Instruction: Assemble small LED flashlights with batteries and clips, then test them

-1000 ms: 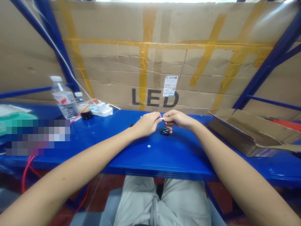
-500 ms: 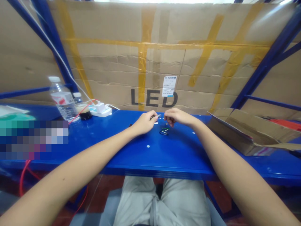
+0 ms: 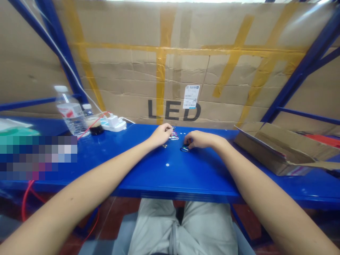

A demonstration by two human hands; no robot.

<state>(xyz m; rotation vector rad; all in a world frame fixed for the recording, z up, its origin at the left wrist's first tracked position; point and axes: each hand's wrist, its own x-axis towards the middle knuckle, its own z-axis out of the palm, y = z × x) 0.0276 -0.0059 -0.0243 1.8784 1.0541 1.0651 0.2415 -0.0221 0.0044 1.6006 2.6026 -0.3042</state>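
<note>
Near the back of the blue table, my left hand is closed, its fingertips on a small silvery carabiner; the fingers partly hide it. Several coloured carabiners lie side by side just right of those fingers. Small brass-coloured pieces rest below the left hand. My right hand reaches down with bent fingers, pinching at a green carabiner. A black carabiner lies against it on the table.
At the right stands an open cardboard box. A water bottle, a dark-liquid bottle and a white power strip are on the left. A large cardboard sheet marked LED rises behind the table.
My left hand has shifted slightly left, uncovering more coloured carabiners and the brass-coloured pieces. My right hand has come down onto the green carabiner, with its fingers now covering part of it.
</note>
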